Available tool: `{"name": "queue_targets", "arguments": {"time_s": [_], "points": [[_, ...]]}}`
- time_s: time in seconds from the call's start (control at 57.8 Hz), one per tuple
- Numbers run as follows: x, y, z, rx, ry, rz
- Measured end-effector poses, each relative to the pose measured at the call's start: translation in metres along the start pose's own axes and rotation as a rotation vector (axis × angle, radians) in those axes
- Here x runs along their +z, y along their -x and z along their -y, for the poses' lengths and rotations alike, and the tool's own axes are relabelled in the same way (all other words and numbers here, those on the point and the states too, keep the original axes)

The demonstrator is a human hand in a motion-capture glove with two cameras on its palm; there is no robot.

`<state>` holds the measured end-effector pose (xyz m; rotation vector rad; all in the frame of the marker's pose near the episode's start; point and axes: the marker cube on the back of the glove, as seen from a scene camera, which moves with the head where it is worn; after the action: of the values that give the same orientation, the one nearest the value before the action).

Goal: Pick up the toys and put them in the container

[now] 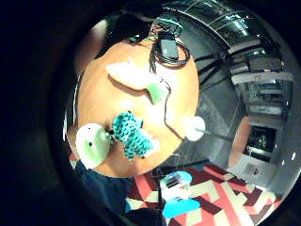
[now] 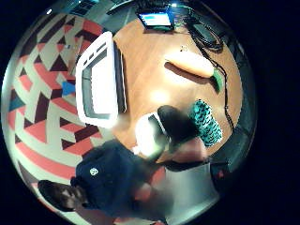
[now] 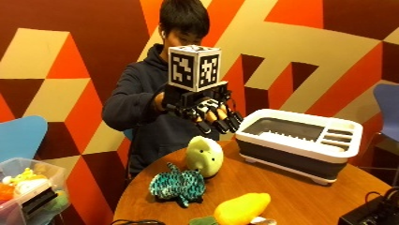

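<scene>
Toys on the round wooden tabletop [image 3: 293, 197], three in all, none held. Pale green round toy [image 3: 204, 155] near the edge closest to the person, upright, just beside a teal patterned plush [image 3: 178, 184]; whether touching it, cannot tell from the outside view, though nearly so in the little finger side palm view. Same two seen from above there: green toy [image 1: 92, 144] right at the tabletop's edge, teal plush [image 1: 131, 134] a little further in. Orange carrot toy [image 3: 242, 208] with green leaf end, lying apart from these two toward the opposite edge, near a coil of black cable [image 1: 168, 52] and a small black device [image 1: 167, 46].

Container [image 3: 300, 142], white-rimmed with dark grey walls, resting on the tabletop beside the toys, at the edge; inner slots visible at one end, nothing inside as far as shown.

Gloved right hand [image 3: 209, 115] raised above the tabletop, over the green toy and well apart from it, fingers [image 3: 221, 125] hanging downward, relaxed, grasping nothing.

Clear bin of mixed toys [image 3: 30, 187] off the tabletop, beside a blue chair [image 3: 18, 137].
</scene>
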<state>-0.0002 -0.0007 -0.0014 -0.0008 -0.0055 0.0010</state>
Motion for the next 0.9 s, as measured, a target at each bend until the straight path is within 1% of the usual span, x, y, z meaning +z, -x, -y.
{"name": "queue_targets", "arguments": {"time_s": [0.225, 0.329, 0.537, 0.641, 0.693, 0.762, 0.9], "points": [[-0.013, -0.001, 0.009, 0.000, 0.019, -0.003], [-0.010, -0.003, 0.025, 0.002, 0.023, 0.003], [0.044, -0.016, 0.079, 0.049, 0.150, 0.001], [0.076, -0.018, 0.096, 0.060, 0.186, 0.013], [0.088, -0.017, 0.100, 0.065, 0.179, 0.011], [0.095, -0.016, 0.105, 0.055, 0.128, -0.003], [0.081, -0.008, 0.104, 0.010, 0.006, 0.031]]}}
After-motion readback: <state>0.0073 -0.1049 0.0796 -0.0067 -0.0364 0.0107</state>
